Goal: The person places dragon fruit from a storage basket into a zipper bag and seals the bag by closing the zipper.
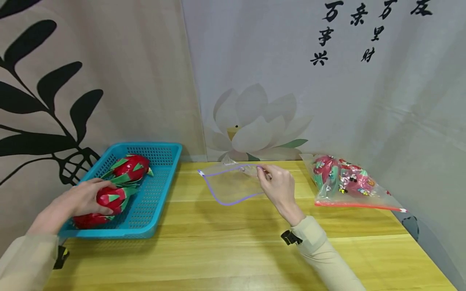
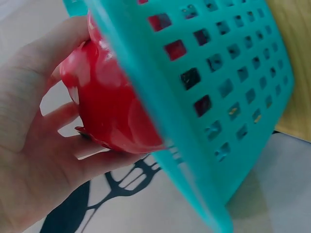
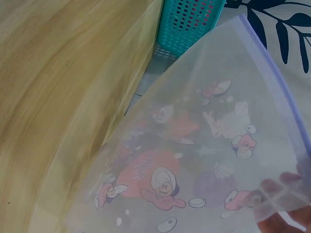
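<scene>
My left hand [image 1: 86, 197] reaches over the left side of a blue plastic basket [image 1: 165, 194] and grips a red dragon fruit [image 1: 111, 199] with green scales. The left wrist view shows thumb and fingers spread around a glossy red dragon fruit [image 2: 114, 104] beside the basket wall. Two more dragon fruits lie in the basket, one behind [image 1: 132, 167] and one in front [image 1: 91, 220]. Over the table, my right hand [image 1: 279, 186] pinches the edge of a clear zip bag [image 1: 233, 186] with a purple seal; cartoon prints [image 3: 163, 184] show on it.
A second zip bag [image 1: 346, 182] with a red seal lies at the table's right, holding red and green fruit. The wooden table [image 1: 204, 250] ends at a slanting right edge. Behind it hangs a printed cloth [image 1: 255, 48] with a lotus and black characters.
</scene>
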{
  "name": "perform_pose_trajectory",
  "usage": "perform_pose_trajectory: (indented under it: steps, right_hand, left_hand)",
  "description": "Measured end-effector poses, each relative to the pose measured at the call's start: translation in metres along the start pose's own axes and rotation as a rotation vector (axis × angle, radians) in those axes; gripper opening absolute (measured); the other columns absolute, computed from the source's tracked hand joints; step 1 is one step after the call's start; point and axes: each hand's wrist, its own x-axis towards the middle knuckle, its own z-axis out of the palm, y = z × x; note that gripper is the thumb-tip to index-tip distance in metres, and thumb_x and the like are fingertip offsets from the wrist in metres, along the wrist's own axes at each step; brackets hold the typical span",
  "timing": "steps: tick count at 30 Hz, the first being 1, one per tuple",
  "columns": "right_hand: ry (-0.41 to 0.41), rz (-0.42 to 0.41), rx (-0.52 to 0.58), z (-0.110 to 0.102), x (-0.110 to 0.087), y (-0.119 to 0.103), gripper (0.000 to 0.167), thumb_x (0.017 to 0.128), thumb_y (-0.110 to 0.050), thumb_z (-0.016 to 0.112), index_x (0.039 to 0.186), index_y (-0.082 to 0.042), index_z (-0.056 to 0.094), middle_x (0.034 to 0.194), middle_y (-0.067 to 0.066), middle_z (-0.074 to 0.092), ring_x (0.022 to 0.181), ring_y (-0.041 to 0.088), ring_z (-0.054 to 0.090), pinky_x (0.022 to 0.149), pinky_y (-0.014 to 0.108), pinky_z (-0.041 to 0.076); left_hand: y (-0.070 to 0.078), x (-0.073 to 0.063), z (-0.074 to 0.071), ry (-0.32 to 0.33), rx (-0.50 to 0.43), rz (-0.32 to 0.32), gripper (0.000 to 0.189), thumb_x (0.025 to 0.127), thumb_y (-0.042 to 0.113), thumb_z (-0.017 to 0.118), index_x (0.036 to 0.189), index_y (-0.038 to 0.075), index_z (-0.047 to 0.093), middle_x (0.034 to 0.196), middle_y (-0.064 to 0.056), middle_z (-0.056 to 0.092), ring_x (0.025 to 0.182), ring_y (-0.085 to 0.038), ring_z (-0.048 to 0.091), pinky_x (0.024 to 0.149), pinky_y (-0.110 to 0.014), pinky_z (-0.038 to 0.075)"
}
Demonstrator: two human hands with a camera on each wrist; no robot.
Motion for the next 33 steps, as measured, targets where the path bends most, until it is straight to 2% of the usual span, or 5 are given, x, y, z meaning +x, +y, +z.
perform_pose_trajectory:
  steps: [5, 12, 23, 30, 33]
  right_hand:
    - [-0.004, 0.009, -0.005, 0.000, 0.000, -0.001, 0.018, 0.089, -0.016, 0.062, 0.083, -0.007, 0.077, 0.071, 0.007, 0.073, 0.048, 0.014, 0.061, 0.041, 0.022, 0.040]
    - [-0.002, 0.011, -0.008, 0.000, 0.000, -0.001, 0.018, 0.089, -0.016, 0.062, 0.083, -0.007, 0.077, 0.072, 0.008, 0.073, 0.049, 0.015, 0.062, 0.042, 0.025, 0.044]
    - [-0.007, 0.021, -0.006, 0.000, 0.001, -0.001, 0.018, 0.089, -0.016, 0.062, 0.083, -0.007, 0.077, 0.071, 0.007, 0.073, 0.047, 0.012, 0.059, 0.042, 0.019, 0.037]
    - [-0.007, 0.017, -0.004, 0.000, 0.001, -0.001, 0.018, 0.089, -0.016, 0.062, 0.083, -0.007, 0.077, 0.071, 0.007, 0.073, 0.045, 0.010, 0.056, 0.042, 0.016, 0.034]
    - [-0.009, 0.018, -0.001, 0.000, 0.001, -0.001, 0.018, 0.089, -0.016, 0.062, 0.083, -0.007, 0.077, 0.071, 0.007, 0.073, 0.044, 0.009, 0.054, 0.041, 0.015, 0.031]
  left_hand:
    - [0.011, -0.007, -0.011, 0.032, 0.029, -0.029, 0.077, 0.062, 0.049, 0.083, 0.121, 0.007, 0.058, 0.127, -0.035, 0.043, 0.105, -0.057, 0.046, 0.073, -0.070, 0.046]
    - [0.030, -0.016, -0.022, 0.122, 0.032, -0.021, 0.078, 0.065, 0.049, 0.081, 0.126, 0.005, 0.056, 0.132, -0.033, 0.042, 0.103, -0.055, 0.050, 0.066, -0.057, 0.053]
    - [0.059, -0.029, -0.011, 0.459, 0.107, 0.107, 0.074, 0.060, 0.037, 0.086, 0.123, 0.012, 0.059, 0.131, -0.027, 0.049, 0.112, -0.050, 0.045, 0.055, -0.056, 0.053]
    - [0.078, -0.029, -0.006, 0.696, 0.151, 0.274, 0.086, 0.082, 0.079, 0.016, 0.122, 0.017, 0.060, 0.132, -0.021, 0.053, 0.112, -0.047, 0.048, 0.048, -0.051, 0.052]
    - [0.088, -0.029, -0.007, 0.752, 0.167, 0.334, 0.081, 0.086, 0.075, 0.016, 0.121, 0.018, 0.061, 0.132, -0.020, 0.053, 0.113, -0.048, 0.048, 0.047, -0.051, 0.052]
